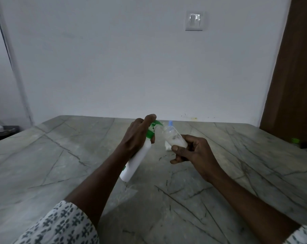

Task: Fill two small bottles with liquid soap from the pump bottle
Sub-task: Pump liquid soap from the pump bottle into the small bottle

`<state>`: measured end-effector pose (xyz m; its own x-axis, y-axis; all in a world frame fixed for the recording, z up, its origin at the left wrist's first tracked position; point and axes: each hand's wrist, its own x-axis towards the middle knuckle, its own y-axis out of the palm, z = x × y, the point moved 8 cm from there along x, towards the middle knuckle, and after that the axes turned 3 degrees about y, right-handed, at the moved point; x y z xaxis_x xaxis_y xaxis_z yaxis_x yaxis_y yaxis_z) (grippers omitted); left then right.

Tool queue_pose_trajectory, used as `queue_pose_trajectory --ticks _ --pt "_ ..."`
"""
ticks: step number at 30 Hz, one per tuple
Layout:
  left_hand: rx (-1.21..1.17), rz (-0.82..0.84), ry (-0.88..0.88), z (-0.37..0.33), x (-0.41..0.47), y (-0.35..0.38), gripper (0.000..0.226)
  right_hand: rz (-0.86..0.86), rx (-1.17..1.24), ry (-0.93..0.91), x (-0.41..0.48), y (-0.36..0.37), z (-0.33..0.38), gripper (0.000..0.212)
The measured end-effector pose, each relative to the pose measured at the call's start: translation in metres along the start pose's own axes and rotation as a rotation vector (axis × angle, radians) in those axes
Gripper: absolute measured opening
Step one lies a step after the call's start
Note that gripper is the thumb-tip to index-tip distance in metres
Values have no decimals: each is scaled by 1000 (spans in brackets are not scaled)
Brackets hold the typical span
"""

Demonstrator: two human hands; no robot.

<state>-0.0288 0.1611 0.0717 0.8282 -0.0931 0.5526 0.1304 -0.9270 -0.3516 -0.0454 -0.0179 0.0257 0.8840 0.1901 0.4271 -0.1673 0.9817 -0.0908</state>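
Head view: a person works at a grey stone table point(61, 164), both hands lifted just above it near the middle of the frame.
Left hand point(136, 136): fingers are wrapped round the neck of the white pump bottle point(138, 161), with one finger laid over the green pump head point(155, 123), probably so the same hand can steady and press.
Pump bottle: tilted, its base low toward the person and its nozzle aimed right, which brings the spout to the small bottle's mouth.
Right hand point(193, 154): thumb and curled fingers clamp the lower end of the small clear bottle point(173, 137).
Small clear bottle: off the table and leaning left, its open neck touching or just beside the nozzle; which, I cannot tell. White soap sits in its lower part, so by my reading it is partly filled.
Second small bottle point(168, 147): stands on the table just behind the held one, blue cap point(170, 123) on, whitish inside; likely set aside within reach.
Risk: with both bottles tilted and unsupported, a hard press could send soap past the narrow neck.
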Motion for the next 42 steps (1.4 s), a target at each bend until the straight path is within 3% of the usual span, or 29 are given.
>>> queue_pose_trajectory --ticks 15,24,30,42 --pt "46 1 -1 -3 1 2 62 -1 -34 -11 -2 0 -3 40" --pt "57 9 -36 3 2 4 91 -28 10 -13 -2 -3 -1 39" --pt "-5 -13 -17 -2 -1 1 62 -7 -14 -12 -3 0 -2 40" --pt "59 -5 -10 -1 -1 3 79 -23 5 -7 -3 -3 -1 41"
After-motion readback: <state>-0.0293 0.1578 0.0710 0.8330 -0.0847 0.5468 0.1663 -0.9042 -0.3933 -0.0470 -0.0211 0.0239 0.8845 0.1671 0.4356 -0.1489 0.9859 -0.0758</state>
